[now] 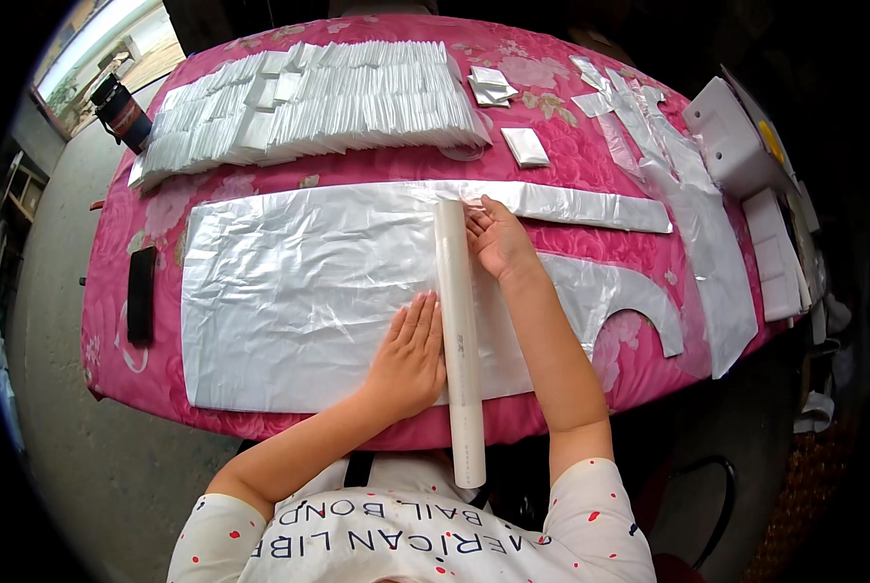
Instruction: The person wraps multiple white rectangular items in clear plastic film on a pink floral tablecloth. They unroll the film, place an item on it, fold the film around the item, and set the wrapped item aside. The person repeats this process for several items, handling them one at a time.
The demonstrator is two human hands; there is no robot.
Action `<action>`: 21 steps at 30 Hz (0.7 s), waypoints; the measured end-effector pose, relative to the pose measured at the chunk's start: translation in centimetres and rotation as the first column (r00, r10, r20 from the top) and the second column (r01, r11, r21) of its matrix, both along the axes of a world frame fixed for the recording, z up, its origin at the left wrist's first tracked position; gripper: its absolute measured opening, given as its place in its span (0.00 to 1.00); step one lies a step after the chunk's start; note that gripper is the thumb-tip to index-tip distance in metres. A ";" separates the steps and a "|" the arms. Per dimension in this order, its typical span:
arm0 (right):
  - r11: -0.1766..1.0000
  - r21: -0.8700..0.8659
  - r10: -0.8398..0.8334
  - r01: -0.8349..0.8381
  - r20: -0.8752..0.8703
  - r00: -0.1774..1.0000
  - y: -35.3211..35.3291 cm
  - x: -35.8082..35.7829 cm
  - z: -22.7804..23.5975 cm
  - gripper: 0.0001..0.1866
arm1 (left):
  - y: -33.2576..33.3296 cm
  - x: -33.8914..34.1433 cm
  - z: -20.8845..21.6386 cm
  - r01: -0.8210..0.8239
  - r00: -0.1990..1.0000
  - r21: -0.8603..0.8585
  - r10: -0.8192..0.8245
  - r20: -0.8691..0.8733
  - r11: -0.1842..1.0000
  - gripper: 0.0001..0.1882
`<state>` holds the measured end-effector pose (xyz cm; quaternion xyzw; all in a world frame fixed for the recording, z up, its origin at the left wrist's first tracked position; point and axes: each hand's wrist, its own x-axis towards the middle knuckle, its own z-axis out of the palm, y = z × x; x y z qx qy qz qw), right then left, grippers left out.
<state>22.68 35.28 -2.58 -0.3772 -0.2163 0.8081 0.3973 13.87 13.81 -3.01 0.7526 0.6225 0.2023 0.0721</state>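
Note:
A white plastic bag with cut-out handles (pixel 289 301) lies flat and creased across the near part of the table, its handles toward the right. Across it rests a long whitish plastic tube (pixel 466 369), whose near end sticks out past the table's front edge. My left hand (pixel 412 355) lies flat on the bag, fingers stretched and together, its side against or very close to the tube. Beside the tube's far end, my right hand (pixel 498 238) has its fingers apart and slightly bent, the fingertips close to the tube. Whether they touch it, I cannot tell.
Rows of folded white bags (pixel 308 107) stand at the back left, with a few small folded packets (pixel 525 148) to their right. Loose bags (pixel 692 214) and white boxes (pixel 736 126) are at the right. A dark bottle (pixel 121 114) and a black object (pixel 141 296) sit left.

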 end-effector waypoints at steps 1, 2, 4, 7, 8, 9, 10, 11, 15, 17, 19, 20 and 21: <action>0.990 -0.064 -0.132 0.125 -0.138 0.982 0.5 -0.1 -0.4 0.09 | 0.1 0.0 0.0 0.002 1.000 -0.002 -0.002 0.003 1.000 0.30; 0.970 -0.070 -0.241 0.231 -0.205 0.949 1.7 0.4 -1.2 0.09 | 0.0 0.0 0.0 -0.005 1.000 -0.004 0.005 0.001 1.000 0.30; 0.943 -0.094 -0.333 0.321 -0.354 0.874 4.8 3.1 -1.5 0.10 | -0.1 -0.1 0.0 -0.017 1.000 -0.008 0.017 0.002 1.000 0.30; 0.949 0.037 -0.220 0.312 -0.629 0.745 9.3 10.2 -1.1 0.11 | -0.1 0.0 -0.1 -0.007 1.000 0.013 0.007 0.018 1.000 0.30; 0.891 0.042 -0.353 0.451 -0.559 0.750 9.7 11.2 0.5 0.12 | -0.1 -0.1 -0.1 -0.015 1.000 0.011 0.015 0.021 1.000 0.30; 0.907 0.109 -0.253 0.406 -0.629 0.735 10.2 13.3 1.5 0.14 | -0.1 0.0 -0.1 -0.015 0.999 0.014 0.014 0.029 1.000 0.30; 0.910 0.219 -0.125 0.352 -0.665 0.737 10.4 14.8 2.8 0.16 | 0.0 0.1 -0.1 -0.012 0.999 0.016 0.012 0.038 1.000 0.30; 0.872 0.346 -0.074 0.347 -0.607 0.791 10.1 15.3 4.2 0.17 | 0.0 0.1 -0.1 -0.011 1.000 0.007 0.011 0.025 1.000 0.30; 0.765 0.568 -0.236 0.304 -0.193 0.953 1.6 6.4 12.7 0.20 | -0.3 -0.2 -0.2 -0.022 0.999 -0.026 0.021 -0.032 0.999 0.31; 0.580 0.815 -0.072 -0.006 0.059 0.996 -2.5 1.3 12.2 0.20 | -0.3 -0.2 -0.2 -0.020 0.998 -0.014 0.019 -0.063 1.000 0.32; 0.405 0.862 -0.019 -0.304 0.341 0.940 -8.2 -4.3 10.6 0.19 | -0.1 -0.1 -0.5 -0.008 0.996 0.016 0.010 -0.091 1.000 0.32; 0.493 0.671 0.134 -0.554 0.571 0.810 -10.8 -6.7 9.6 0.19 | -0.1 0.0 -0.7 -0.015 0.998 0.054 0.018 -0.053 0.998 0.32; 0.262 0.772 0.020 -0.579 0.596 0.803 -12.7 -9.4 8.0 0.19 | -0.1 0.1 -0.6 -0.020 1.000 0.097 0.021 -0.009 0.995 0.31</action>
